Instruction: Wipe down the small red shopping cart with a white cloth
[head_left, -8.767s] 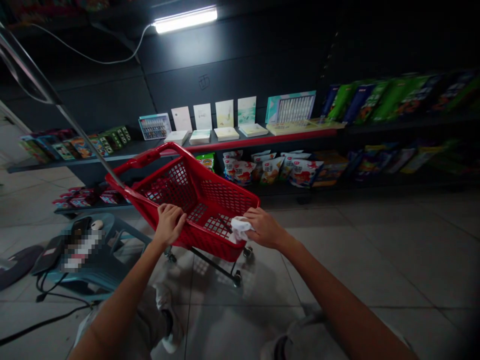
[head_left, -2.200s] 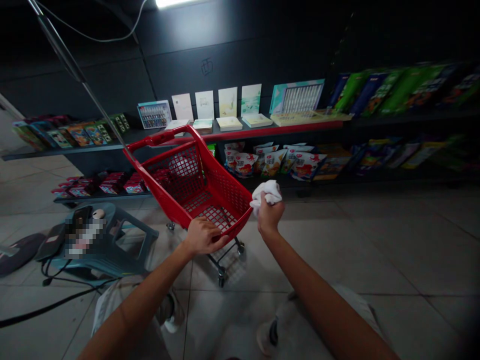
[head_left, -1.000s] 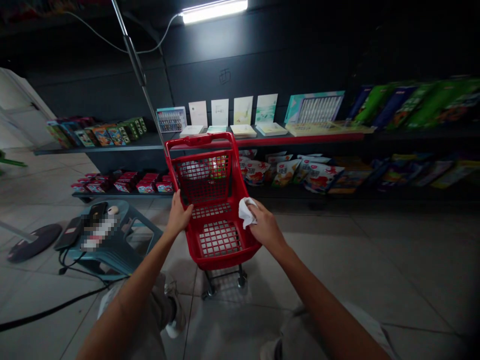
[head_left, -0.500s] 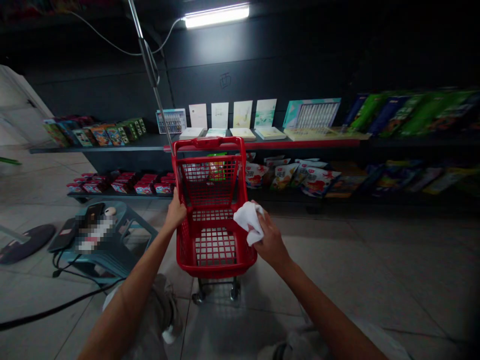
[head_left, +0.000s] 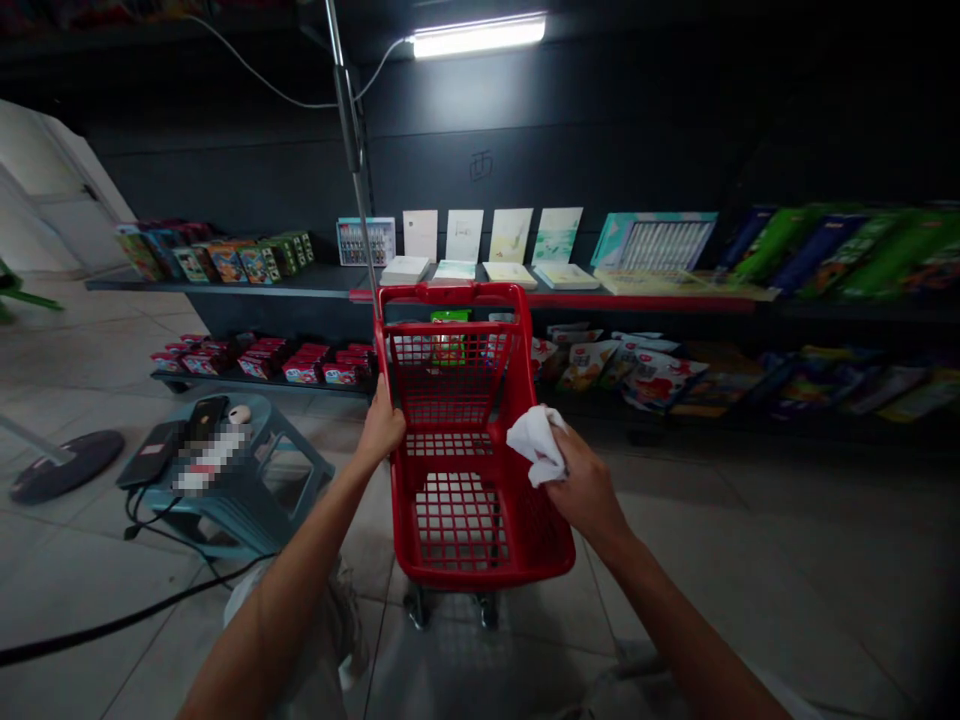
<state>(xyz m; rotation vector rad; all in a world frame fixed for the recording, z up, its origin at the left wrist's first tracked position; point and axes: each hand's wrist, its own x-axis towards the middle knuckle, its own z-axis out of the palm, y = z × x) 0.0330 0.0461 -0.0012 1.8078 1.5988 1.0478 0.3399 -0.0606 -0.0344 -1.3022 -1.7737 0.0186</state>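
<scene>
A small red plastic shopping cart (head_left: 480, 560) stands on the tiled floor straight in front of me, its handle at the far end. My left hand (head_left: 381, 430) is closed on the cart's left rim. My right hand (head_left: 589, 490) hovers just over the right rim, closed on a crumpled white cloth (head_left: 536, 440). The cart's basket holds nothing that I can see.
A teal plastic stool (head_left: 247, 480) with phones and a mouse stands at the left, cables trailing over the floor. A metal pole (head_left: 352, 150) rises behind the cart. Dark shelves (head_left: 225, 288) with boxes, cards and snack bags run along the back wall.
The cart has turned from a slant to straight-on, handle away from me. My left hand went from the near rim to the left rim. My right hand has lifted the cloth slightly.
</scene>
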